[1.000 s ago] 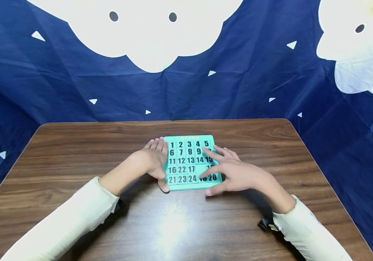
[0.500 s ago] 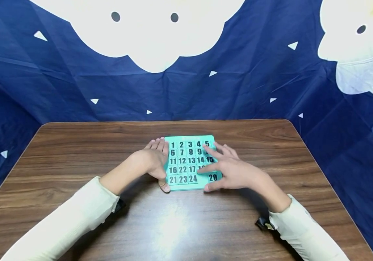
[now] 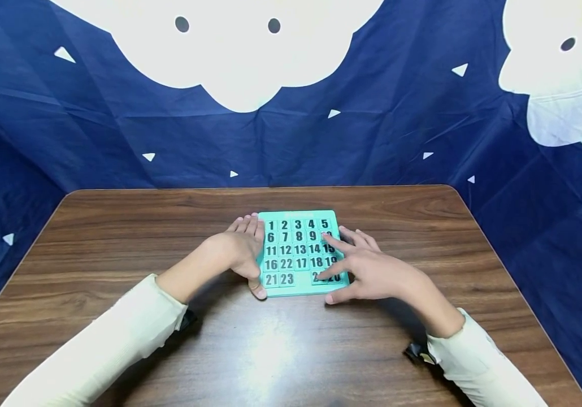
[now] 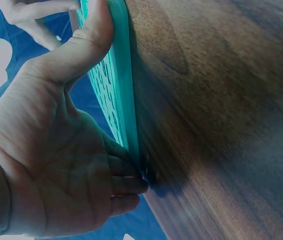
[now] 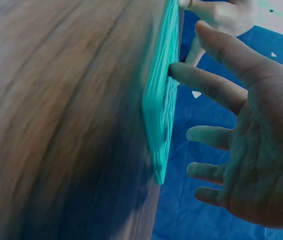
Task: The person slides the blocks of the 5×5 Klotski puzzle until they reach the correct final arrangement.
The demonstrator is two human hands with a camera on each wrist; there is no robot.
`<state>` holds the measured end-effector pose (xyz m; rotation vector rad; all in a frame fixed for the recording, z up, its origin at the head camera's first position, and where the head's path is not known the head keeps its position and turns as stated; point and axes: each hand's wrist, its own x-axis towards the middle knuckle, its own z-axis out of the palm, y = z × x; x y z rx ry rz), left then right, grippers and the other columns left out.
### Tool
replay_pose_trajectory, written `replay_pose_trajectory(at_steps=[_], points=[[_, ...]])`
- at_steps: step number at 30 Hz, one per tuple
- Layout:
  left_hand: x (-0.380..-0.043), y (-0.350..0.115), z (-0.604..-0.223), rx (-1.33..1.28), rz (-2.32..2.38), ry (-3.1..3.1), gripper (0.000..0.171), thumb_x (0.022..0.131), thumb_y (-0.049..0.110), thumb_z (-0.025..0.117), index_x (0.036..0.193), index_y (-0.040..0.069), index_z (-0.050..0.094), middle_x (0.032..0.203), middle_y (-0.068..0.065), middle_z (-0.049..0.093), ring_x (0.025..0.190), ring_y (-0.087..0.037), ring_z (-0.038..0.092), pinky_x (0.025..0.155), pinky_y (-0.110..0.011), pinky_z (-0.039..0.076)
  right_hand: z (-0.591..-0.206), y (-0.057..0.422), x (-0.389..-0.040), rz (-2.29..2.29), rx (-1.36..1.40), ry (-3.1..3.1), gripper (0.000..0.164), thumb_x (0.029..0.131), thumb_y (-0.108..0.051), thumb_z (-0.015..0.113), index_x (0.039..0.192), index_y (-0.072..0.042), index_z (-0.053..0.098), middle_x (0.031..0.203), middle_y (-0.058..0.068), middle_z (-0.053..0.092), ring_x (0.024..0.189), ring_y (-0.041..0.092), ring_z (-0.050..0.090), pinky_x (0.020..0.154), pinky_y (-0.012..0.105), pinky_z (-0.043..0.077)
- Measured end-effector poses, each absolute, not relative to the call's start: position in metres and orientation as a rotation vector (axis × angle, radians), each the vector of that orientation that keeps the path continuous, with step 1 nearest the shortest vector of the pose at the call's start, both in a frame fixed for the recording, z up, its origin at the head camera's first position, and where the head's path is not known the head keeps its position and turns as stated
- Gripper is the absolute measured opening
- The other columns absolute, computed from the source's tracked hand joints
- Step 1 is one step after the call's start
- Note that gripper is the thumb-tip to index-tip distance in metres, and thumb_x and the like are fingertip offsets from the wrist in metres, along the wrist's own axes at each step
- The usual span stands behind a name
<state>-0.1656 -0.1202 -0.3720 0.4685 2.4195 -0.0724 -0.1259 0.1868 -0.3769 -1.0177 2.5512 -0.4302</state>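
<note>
A turquoise number sliding puzzle [image 3: 300, 290] lies flat on the table, with several numbered tiles in rows. The bottom row has a gap between tile 23 [image 3: 287, 279] and tile 24 [image 3: 315, 278]. My left hand [image 3: 237, 251] rests along the puzzle's left side, fingers straight, thumb at the near left corner; in the left wrist view the thumb touches the turquoise edge [image 4: 124, 75]. My right hand [image 3: 372, 271] is spread over the right side. Its index fingertip presses tile 24, partly covering it, and another finger reaches over tile 10, largely hidden.
The brown wood-grain table [image 3: 133, 226] extends around the puzzle, with a bright light reflection [image 3: 270, 350] in front. Behind it hangs a dark blue cloth [image 3: 194, 135] with white cloud shapes. A small black device [image 3: 415, 353] sits by the right sleeve.
Tile 18 has moved up from the bottom row into the fourth row. Tile 24 has then slid right under my right index finger, shifting the gap left. My left hand has stayed put.
</note>
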Motion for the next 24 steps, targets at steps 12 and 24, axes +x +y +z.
replay_pose_trajectory(at_steps=[12,24], points=[[-0.166,-0.118,-0.374,0.475,-0.085,2.416,0.169,0.075,0.075,0.095,0.176,-0.008,-0.011,0.186,-0.031,-0.018,0.178,-0.045,-0.01,0.148,-0.052,-0.006,-0.385,0.153,-0.123,-0.443,-1.11,2.44,0.062,0.1,-0.064,0.079,0.157,-0.044,0.067,0.192,0.008,0.011,0.177,0.052,0.005,0.138,0.083,0.006],[-0.166,-0.12,-0.372,0.488,-0.071,2.419,0.17,0.073,0.073,0.097,0.176,-0.01,-0.01,0.185,-0.033,-0.018,0.177,-0.046,-0.011,0.148,-0.053,-0.006,-0.382,0.154,-0.131,-0.44,-1.093,2.523,0.065,0.097,-0.064,0.083,0.156,-0.039,0.07,0.191,0.012,0.019,0.177,0.051,0.01,0.138,0.083,0.011]])
